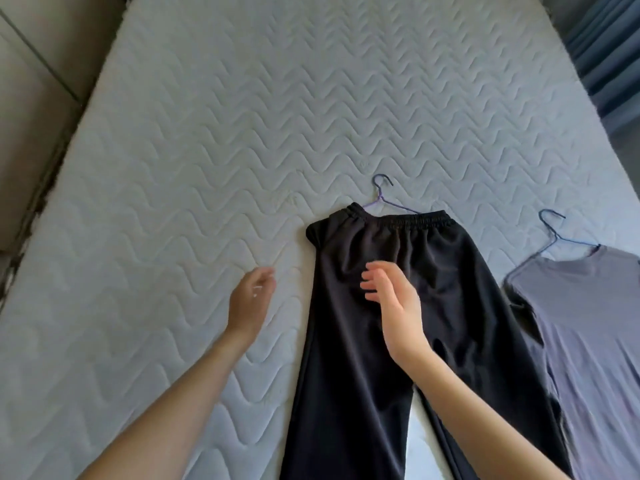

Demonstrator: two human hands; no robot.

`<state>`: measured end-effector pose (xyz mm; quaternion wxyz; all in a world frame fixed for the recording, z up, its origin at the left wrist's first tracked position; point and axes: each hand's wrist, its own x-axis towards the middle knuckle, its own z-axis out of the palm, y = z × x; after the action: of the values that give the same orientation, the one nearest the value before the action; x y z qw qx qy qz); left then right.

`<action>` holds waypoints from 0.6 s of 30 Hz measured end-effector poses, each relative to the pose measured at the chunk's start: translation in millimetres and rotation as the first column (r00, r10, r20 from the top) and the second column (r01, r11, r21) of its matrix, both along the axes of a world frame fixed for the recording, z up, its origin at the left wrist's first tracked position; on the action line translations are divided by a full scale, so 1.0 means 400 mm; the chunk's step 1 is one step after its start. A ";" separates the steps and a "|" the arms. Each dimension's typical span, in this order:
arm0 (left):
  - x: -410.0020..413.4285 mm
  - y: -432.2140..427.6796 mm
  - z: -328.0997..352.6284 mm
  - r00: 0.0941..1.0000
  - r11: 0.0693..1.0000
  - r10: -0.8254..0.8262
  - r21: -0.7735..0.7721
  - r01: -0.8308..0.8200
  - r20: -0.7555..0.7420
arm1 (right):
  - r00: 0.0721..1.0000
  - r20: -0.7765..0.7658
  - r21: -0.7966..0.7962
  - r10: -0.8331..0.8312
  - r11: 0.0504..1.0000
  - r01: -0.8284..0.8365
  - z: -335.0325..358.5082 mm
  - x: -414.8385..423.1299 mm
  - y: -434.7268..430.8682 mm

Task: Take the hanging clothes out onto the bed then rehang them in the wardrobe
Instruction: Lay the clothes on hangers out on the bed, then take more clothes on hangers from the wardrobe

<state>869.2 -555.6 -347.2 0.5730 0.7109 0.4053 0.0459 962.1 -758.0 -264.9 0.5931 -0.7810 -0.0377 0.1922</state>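
Black trousers (349, 358) lie flat on the white quilted mattress (194, 140), waistband away from me, on a purple wire hanger (382, 195) whose hook pokes out above the waistband. To their right lies a grey-purple T-shirt (588, 327) on a blue wire hanger (554, 230). My left hand (251, 299) hovers over bare mattress just left of the trousers, fingers loosely apart, holding nothing. My right hand (393, 301) hovers above the upper part of the trousers, fingers spread, palm facing left, empty.
A beige padded wall or headboard (38, 84) runs along the mattress's left edge. Dark blue curtains (609, 53) hang at the upper right. The far half and left side of the mattress show only quilting.
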 end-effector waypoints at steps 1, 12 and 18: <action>-0.048 -0.017 0.101 0.998 0.999 -0.034 -0.008 0.034 0.043 | 0.999 -0.021 0.028 0.027 0.999 -0.026 0.066 -0.069 -0.036; -0.753 -0.325 0.645 0.976 0.974 0.214 -0.091 -0.209 0.048 | 0.896 -0.261 0.019 0.358 0.930 -0.366 0.384 -0.607 -0.375; -1.166 -0.572 0.590 0.770 0.759 0.634 -0.127 -0.638 -0.078 | 0.746 -0.297 0.072 0.596 0.793 -0.605 0.367 -0.780 -0.328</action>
<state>402.8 -784.4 -111.3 0.5675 0.4881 0.6332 0.1970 650.0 -889.3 -118.2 0.4870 -0.6964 -0.1923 0.4908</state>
